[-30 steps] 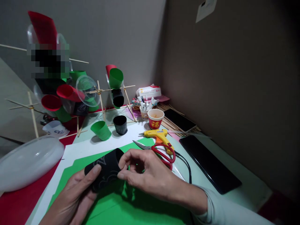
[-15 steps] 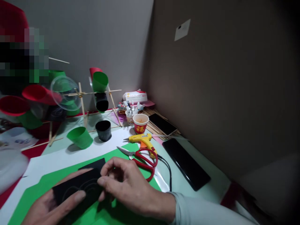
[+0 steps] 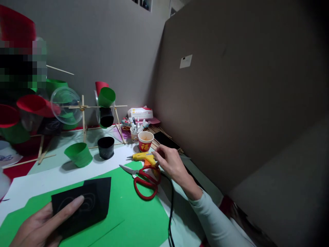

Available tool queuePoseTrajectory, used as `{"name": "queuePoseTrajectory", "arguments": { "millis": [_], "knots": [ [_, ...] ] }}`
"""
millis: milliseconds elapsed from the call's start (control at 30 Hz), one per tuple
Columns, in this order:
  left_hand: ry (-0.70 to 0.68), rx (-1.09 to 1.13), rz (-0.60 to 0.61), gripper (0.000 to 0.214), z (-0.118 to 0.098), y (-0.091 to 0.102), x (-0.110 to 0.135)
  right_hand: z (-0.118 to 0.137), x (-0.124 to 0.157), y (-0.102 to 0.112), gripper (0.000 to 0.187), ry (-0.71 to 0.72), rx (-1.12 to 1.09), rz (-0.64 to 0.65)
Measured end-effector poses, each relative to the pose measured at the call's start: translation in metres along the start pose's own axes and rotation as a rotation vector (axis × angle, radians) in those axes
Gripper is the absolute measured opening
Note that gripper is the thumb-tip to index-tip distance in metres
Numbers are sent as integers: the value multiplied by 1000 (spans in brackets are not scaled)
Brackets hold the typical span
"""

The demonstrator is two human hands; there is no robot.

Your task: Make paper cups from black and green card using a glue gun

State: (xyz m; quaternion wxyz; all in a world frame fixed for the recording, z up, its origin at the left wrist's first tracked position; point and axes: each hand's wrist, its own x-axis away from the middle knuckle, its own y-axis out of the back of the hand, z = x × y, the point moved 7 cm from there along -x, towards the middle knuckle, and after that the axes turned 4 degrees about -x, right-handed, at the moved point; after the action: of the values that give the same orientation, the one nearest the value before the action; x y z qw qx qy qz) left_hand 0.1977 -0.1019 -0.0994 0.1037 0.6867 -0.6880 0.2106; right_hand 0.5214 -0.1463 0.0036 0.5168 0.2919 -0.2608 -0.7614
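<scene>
My left hand (image 3: 43, 223) holds a black paper piece (image 3: 95, 202) with pale curved lines drawn on it, thumb on top and fingers beneath. The paper is tilted over a green sheet (image 3: 138, 216). My right hand (image 3: 171, 163) is at the rear end of a yellow glue gun (image 3: 140, 156), its fingers curled together in a pinch. Whatever lies between those fingertips is hidden. The glue gun lies on the table, nozzle to the left. Red-handled scissors (image 3: 146, 183) rest in front of it, partly on the green sheet.
A green paper cup shape (image 3: 78, 155) and a black one (image 3: 106, 148) stand behind the sheet. Further back is a wooden-stick frame (image 3: 83, 116) bearing coloured cups. A red paper cup (image 3: 145, 141), a cup of markers (image 3: 135, 132) and a black cable (image 3: 171, 206) are nearby.
My right hand has left the black paper and moved right and away from me to the glue gun. My left hand still holds the paper. The view has shifted slightly.
</scene>
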Motion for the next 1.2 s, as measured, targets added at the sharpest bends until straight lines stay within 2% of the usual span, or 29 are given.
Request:
{"name": "queuePoseTrajectory", "arguments": {
  "millis": [67, 200, 433, 633, 900, 1067, 1200],
  "knots": [
    [4, -1, 56, 50, 1, -5, 1, -19, 1, 4, 25, -60, 138, 22],
    [-10, 13, 120, 38, 2, -9, 3, -34, 1, -12, 27, -132, 299, 164],
    [14, 22, 187, 60, -6, -17, 6, -42, -15, -28, 32, -170, 327, 274],
    [-10, 13, 179, 65, -11, -22, 15, -54, -16, -24, 31, -156, 311, 191],
    [-48, -4, 212, 64, -7, -20, 16, -50, -17, -30, 28, -127, 234, 130],
    [-50, -1, 239, 58, -1, -17, 14, -49, -8, -25, 23, -125, 112, 15],
    [-61, -5, 276, 56, 4, -18, 7, -48, -2, -23, 19, -95, -72, -50]
  ]
}}
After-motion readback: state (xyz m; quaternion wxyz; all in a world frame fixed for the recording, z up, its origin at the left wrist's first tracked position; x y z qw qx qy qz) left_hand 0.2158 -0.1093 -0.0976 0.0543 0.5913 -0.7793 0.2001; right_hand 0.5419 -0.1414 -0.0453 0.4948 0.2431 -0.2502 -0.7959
